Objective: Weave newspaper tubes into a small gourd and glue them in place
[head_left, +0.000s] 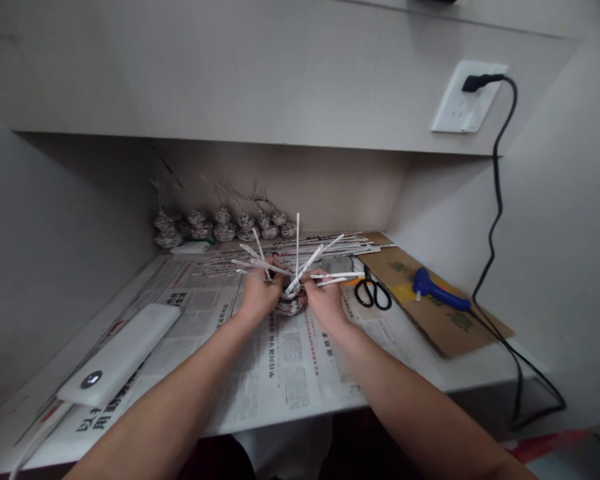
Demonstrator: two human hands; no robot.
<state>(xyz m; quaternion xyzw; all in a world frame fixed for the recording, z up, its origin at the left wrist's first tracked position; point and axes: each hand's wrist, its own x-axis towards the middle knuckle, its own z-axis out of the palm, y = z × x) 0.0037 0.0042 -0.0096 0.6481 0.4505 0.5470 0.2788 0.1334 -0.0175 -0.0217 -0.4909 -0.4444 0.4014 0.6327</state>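
Observation:
A small woven piece of rolled newspaper [290, 307] sits low over the newspaper sheets between my hands, its paper strips fanning upward and outward. My left hand [266, 288] is closed on its left side, near several strips that point left. On the opposite side my right hand [321, 290] grips the piece, with strips jutting out past the fingers to the right. A thick white paper strip [305, 268] slants up from the middle. My fingertips are partly hidden behind the strips.
Black scissors [373, 293] lie right of my hands. Beyond them, a blue glue gun [437, 291] rests on cardboard [450, 333], its cord running to a wall socket [469, 97]. Loose paper sticks [330, 248] and several woven gourds [225, 225] are behind. A white power bank [123, 353] lies left.

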